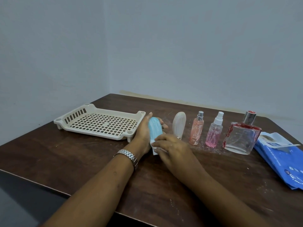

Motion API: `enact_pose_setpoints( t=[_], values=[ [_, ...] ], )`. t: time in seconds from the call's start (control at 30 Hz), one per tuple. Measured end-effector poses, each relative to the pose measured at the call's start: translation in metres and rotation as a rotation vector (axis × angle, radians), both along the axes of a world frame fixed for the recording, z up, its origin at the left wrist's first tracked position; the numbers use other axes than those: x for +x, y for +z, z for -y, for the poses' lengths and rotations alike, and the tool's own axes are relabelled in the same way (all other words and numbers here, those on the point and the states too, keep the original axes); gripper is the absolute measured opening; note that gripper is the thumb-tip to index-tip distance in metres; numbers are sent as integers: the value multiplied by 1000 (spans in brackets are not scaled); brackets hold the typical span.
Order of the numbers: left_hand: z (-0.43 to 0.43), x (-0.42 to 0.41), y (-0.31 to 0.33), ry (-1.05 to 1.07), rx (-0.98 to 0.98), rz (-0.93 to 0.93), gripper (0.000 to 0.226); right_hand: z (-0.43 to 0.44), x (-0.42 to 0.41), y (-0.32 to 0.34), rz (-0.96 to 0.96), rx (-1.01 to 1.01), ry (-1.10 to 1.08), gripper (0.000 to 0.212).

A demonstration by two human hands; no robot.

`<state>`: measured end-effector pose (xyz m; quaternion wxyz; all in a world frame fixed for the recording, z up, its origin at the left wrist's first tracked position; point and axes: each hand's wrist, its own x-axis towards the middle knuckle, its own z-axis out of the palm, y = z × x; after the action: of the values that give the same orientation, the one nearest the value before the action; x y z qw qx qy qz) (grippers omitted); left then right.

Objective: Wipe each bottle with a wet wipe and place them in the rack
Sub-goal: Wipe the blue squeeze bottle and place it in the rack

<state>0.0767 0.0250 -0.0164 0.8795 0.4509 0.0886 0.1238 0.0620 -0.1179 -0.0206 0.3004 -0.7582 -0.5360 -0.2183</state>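
Note:
My left hand [142,133] grips a light blue ribbed bottle [155,129] just right of the cream rack [100,122]. My right hand [170,148] presses a white wet wipe [154,149] against the bottle's lower end, fingers curled over the wipe. To the right stand a white ribbed bottle [179,124], an orange-pink spray bottle [196,128], a pink spray bottle [214,131] and a large square clear bottle with red smears [241,135]. The rack holds nothing.
A blue pack of wet wipes [282,158] lies at the table's right edge, its flap lifted. White powder is scattered on the dark wooden table [82,154] around the bottles. Walls close off the far side and the left.

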Motion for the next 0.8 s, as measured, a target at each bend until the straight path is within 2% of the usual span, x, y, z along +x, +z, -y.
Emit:
enact_pose_setpoints(
  t=[0.17, 0.3, 0.37, 0.57, 0.7, 0.8],
  values=[
    [0, -1, 1, -22, -12, 1, 48, -2, 8, 5, -16, 91, -79, 14],
    [2, 1, 2, 52, 11, -6, 49, -6, 0, 1, 113, -23, -57, 15],
    [3, 2, 1, 82, 24, -10, 50, -1, 2, -1, 107, -56, -43, 16],
    [4, 1, 0, 81, 1, 8, 52, -6, 9, 6, 68, 77, -76, 15],
    [3, 4, 1, 116, 42, 1, 54, -6, 3, 2, 130, -21, -31, 18],
    [5, 3, 1, 132, 48, -4, 53, 0, 5, 1, 93, -23, -16, 17]
  ],
)
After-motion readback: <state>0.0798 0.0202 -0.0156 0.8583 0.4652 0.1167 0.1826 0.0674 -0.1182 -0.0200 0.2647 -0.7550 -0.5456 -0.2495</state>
